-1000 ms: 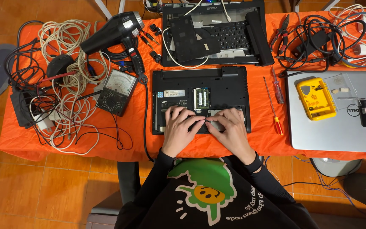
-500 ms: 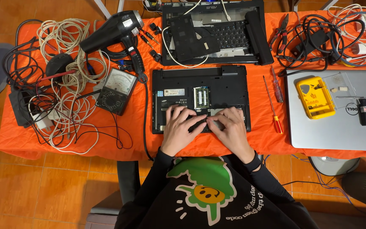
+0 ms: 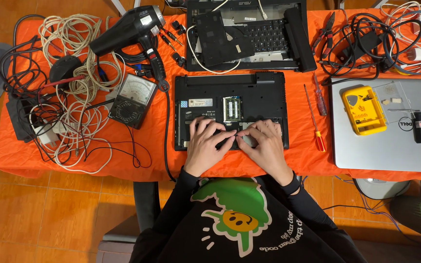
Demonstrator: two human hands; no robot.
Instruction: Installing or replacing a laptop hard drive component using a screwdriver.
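Observation:
A black laptop [image 3: 269, 92] lies upside down on the orange table, its bottom cover off and a green memory module [image 3: 232, 108] showing. Both hands rest on the laptop's near half. My left hand [image 3: 205, 146] lies over the left bay with its fingers curled around a small dark part [image 3: 226, 142]. My right hand [image 3: 265, 146] meets it from the right, thumb and forefinger pinching at the same part beside a silvery patch [image 3: 247, 141]. The hands hide what lies beneath them.
Left of the laptop are a black analog meter [image 3: 132, 100], tangled cables [image 3: 74, 122] and a black heat gun [image 3: 127, 29]. A second opened laptop [image 3: 254, 34] sits behind. To the right lie two screwdrivers [image 3: 317, 117], a silver laptop [image 3: 386, 146] with a yellow case [image 3: 364, 109], and pliers [image 3: 325, 31].
Both hands stay on the laptop's near half. Only the fingertips have shifted slightly around the dark part between them.

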